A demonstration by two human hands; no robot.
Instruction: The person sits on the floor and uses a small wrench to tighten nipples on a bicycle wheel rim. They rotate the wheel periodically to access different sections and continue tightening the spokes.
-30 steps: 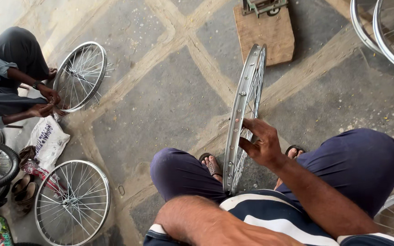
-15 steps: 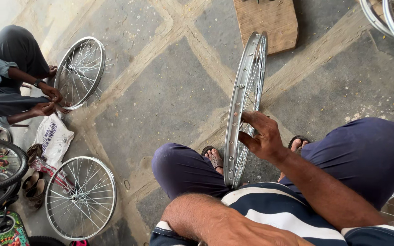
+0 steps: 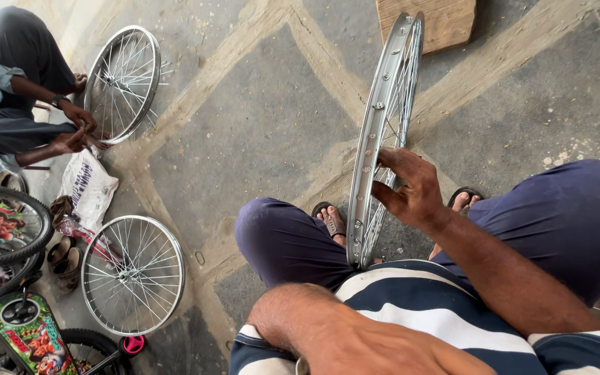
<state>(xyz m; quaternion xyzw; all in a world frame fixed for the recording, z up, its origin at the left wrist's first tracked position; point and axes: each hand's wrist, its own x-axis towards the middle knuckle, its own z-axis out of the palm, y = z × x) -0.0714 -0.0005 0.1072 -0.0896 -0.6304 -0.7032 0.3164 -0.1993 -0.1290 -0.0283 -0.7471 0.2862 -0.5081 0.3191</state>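
Right hand (image 3: 414,191) grips the spokes of an upright silver bicycle wheel (image 3: 383,132) standing between the person's knees. Left hand is out of view; only its forearm shows. Far left of the hand, another person's hands (image 3: 78,128) hold a second wheel (image 3: 121,82); a third wheel (image 3: 132,274) lies flat nearby.

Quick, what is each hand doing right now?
Right hand: fingers on the upright bicycle wheel, among its spokes; firm grip cannot be told.
Left hand: out of view.
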